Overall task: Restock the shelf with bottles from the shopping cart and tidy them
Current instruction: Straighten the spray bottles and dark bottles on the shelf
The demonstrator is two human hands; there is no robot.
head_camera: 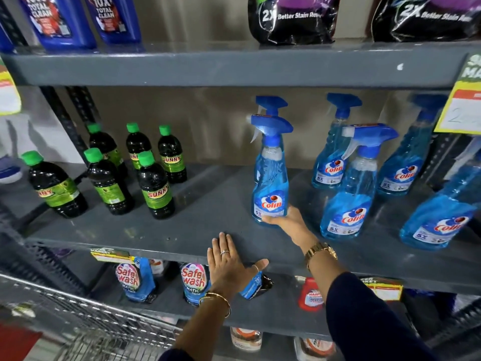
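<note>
My right hand grips the base of a blue Colin spray bottle, which stands upright on the grey middle shelf. A second spray bottle stands right behind it. Several more blue spray bottles stand to the right on the same shelf. My left hand lies flat and open on the shelf's front edge, holding nothing. Several dark bottles with green caps stand at the shelf's left. The wire shopping cart is at the lower left.
Blue detergent bottles and black refill pouches fill the shelf above. Safewash pouches and a red bottle sit on the shelf below. A yellow price tag hangs at the right. Bare shelf lies between the green-capped and blue bottles.
</note>
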